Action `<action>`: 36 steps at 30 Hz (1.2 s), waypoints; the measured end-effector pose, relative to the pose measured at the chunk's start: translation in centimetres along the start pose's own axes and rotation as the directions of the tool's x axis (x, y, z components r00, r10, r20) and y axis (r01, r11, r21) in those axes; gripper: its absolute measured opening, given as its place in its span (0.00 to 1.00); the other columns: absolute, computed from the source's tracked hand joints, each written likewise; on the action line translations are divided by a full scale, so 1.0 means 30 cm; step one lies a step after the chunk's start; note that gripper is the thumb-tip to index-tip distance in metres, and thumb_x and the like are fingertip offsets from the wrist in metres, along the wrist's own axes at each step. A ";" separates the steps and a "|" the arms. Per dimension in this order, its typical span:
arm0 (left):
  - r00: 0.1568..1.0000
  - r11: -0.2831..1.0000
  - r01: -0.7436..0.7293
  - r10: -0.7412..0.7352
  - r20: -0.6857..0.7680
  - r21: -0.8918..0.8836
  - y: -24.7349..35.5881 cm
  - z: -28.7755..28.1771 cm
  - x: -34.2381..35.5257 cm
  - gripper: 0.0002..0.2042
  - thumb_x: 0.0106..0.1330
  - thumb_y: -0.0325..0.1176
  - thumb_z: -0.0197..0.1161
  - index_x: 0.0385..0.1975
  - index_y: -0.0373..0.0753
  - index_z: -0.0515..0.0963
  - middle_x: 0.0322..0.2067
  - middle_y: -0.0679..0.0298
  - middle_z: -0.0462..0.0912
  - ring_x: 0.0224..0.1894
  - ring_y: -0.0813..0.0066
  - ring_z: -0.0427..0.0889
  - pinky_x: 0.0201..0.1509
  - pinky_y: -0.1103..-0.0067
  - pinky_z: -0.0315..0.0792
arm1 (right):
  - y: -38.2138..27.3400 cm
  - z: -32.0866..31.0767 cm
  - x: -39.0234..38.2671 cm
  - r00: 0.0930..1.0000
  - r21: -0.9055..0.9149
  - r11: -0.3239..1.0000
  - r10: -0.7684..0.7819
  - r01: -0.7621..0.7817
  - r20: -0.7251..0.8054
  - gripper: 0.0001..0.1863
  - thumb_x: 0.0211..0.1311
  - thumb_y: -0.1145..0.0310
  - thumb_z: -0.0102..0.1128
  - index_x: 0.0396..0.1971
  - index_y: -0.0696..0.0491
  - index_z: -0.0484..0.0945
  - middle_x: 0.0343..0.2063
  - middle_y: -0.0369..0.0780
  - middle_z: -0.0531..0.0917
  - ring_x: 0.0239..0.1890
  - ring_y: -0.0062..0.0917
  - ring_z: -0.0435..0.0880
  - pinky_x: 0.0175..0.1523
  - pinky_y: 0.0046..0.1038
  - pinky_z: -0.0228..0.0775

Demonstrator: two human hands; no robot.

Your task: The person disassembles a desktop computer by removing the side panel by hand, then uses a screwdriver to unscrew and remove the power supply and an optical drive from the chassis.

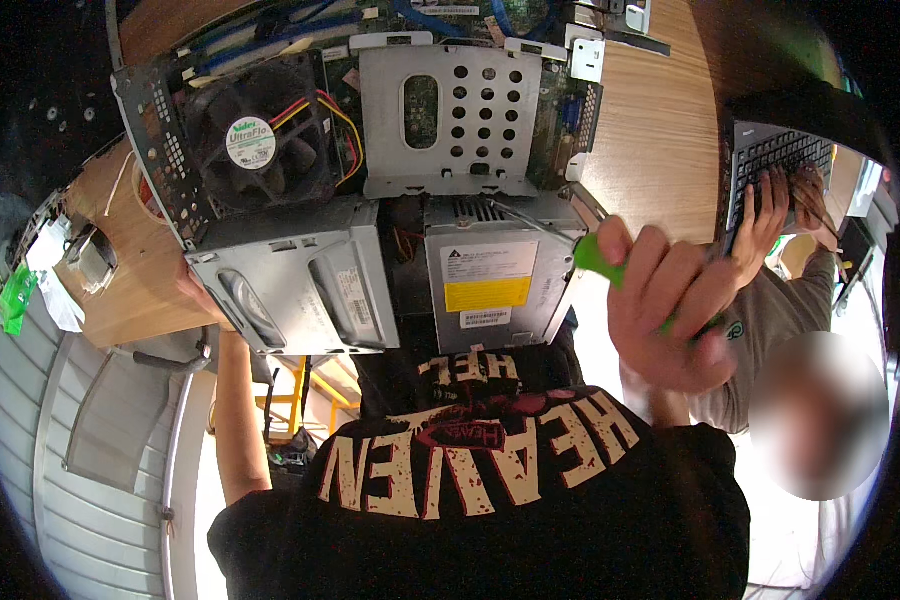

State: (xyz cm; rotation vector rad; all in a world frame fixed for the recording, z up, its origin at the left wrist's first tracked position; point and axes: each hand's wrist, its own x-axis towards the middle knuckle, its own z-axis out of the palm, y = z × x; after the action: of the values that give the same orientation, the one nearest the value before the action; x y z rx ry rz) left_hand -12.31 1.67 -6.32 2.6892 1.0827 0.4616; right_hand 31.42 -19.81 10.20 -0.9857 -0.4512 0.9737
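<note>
An opened desktop computer chassis (450, 183) stands on the wooden table in front of me. My right hand (670, 305) is closed around a screwdriver (598, 260) with a green handle. Its metal shaft slants left to the top edge of the power supply (550, 275), a silver box with white and yellow labels. At the left, my left hand (205, 295) is against the outer side of a silver metal drive cage (295, 280); its fingers are mostly hidden behind the cage. Between cage and power supply, some cables show in a dark gap.
Behind the drive cage sits a black fan (260, 140) with coloured wires. A perforated metal bracket (450, 115) rises beside it. On the right, another person's hands (765, 210) are on a laptop (780, 165). Papers and a green packet (15, 298) lie at the far left.
</note>
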 end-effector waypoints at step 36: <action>0.948 0.816 0.312 -0.300 0.106 -0.486 0.681 -0.245 0.414 0.08 0.65 0.25 0.57 0.41 0.32 0.75 0.39 0.58 0.80 0.42 0.66 0.79 0.50 0.72 0.72 | -0.105 -0.082 -0.046 0.876 -0.013 0.978 -0.193 0.209 -0.443 0.08 0.69 0.67 0.44 0.45 0.44 0.61 0.25 0.44 0.72 0.15 0.26 0.67 0.20 0.28 0.61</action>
State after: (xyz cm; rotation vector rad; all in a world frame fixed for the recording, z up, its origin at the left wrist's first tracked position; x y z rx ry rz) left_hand 6.51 -3.58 9.29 2.0214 1.1704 0.5556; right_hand 33.94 -22.82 11.77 -1.0688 -0.1472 0.5421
